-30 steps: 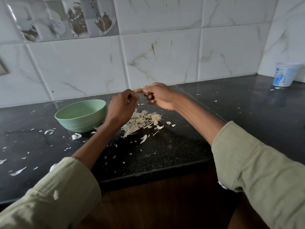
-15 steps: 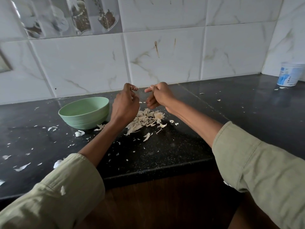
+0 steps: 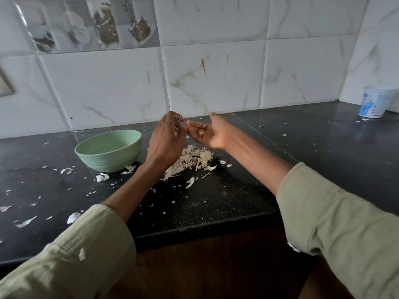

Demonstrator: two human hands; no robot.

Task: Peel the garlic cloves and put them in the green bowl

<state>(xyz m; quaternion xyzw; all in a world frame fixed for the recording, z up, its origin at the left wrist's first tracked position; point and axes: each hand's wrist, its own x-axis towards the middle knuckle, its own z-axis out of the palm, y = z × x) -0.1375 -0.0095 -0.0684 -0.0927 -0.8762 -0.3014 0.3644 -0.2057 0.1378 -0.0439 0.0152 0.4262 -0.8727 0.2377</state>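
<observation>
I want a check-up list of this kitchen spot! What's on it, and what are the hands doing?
Surface: black counter, speckled with skin flakes.
Job's things: green bowl; contents not visible from here.
Clutter: pile of garlic skins beside the bowl; white tub in far corner.
Hands: left hand pinches a small piece; right hand open, palm up.
Cables: nothing seen.
Surroundings: marbled wall tiles.

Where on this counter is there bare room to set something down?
Barest is the dark counter between the right forearm and the white tub, with a few flecks. Crowded: the peel pile beside the green bowl; scraps litter the left.
</observation>
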